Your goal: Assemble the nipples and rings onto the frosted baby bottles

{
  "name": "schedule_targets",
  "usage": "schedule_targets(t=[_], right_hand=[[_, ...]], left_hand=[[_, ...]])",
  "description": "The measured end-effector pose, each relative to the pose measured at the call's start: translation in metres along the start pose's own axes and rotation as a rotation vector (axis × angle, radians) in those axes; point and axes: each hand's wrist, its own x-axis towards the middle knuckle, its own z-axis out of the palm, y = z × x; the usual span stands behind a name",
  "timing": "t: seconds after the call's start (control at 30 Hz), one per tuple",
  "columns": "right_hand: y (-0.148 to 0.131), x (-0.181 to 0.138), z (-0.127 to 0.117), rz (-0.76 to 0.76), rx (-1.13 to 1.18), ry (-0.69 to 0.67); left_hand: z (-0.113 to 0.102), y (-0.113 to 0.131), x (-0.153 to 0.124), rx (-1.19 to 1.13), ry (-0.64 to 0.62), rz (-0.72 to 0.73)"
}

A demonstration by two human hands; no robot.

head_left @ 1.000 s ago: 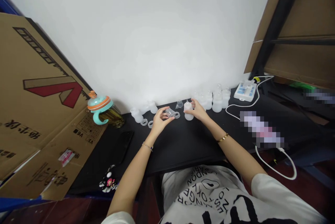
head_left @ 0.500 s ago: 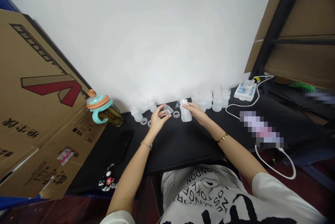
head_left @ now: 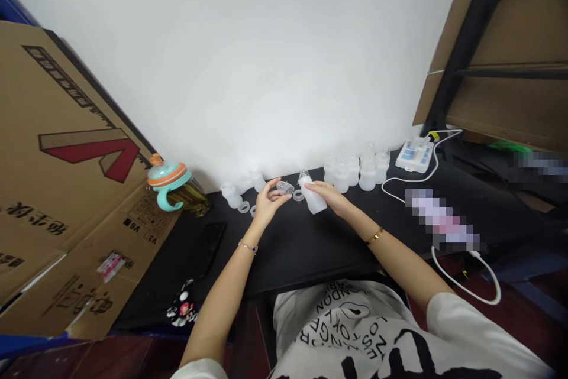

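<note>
My left hand [head_left: 267, 203] is closed on a small clear plastic cap [head_left: 284, 188], held between thumb and fingers above the black table. In my right hand [head_left: 331, 196] is a translucent white bottle [head_left: 315, 198], its neck tipped to the left toward the cap. The two pieces are apart. Between the hands a translucent ring [head_left: 298, 195] lies on the table, with a clear piece [head_left: 304, 176] behind the bottle's neck. Left of my left hand, an open-necked bottle [head_left: 231, 196] stands near another ring [head_left: 244, 207].
Several capped bottles [head_left: 367, 173] stand along the wall at right. A power strip [head_left: 415, 154] with a white cable lies farther right. At left are a tea jug [head_left: 177, 184] with a turquoise handle, a dark phone [head_left: 210, 243], a beaded charm [head_left: 183, 308] and a cardboard box [head_left: 80, 201].
My right hand has tilted the bottle, its base swinging right and its neck leaning left. The cap in my left hand has turned slightly.
</note>
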Motion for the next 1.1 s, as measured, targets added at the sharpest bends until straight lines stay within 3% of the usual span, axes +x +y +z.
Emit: schedule_targets(t=[0.3, 0.4, 0.83, 1.1], right_hand=[[-0.005, -0.008, 0.004, 0.06, -0.089, -0.205], [-0.004, -0.009, 0.006, 0.069, -0.167, -0.264], [0.003, -0.006, 0.009, 0.072, -0.243, -0.226], [0.004, -0.005, 0.01, 0.09, -0.271, -0.209]], left_hand=[[-0.004, 0.0, 0.004, -0.023, 0.14, -0.056], [-0.005, -0.001, 0.004, -0.012, 0.134, -0.06], [-0.002, -0.005, 0.001, -0.039, -0.025, -0.061], [-0.004, 0.006, 0.0, -0.003, -0.075, -0.058]])
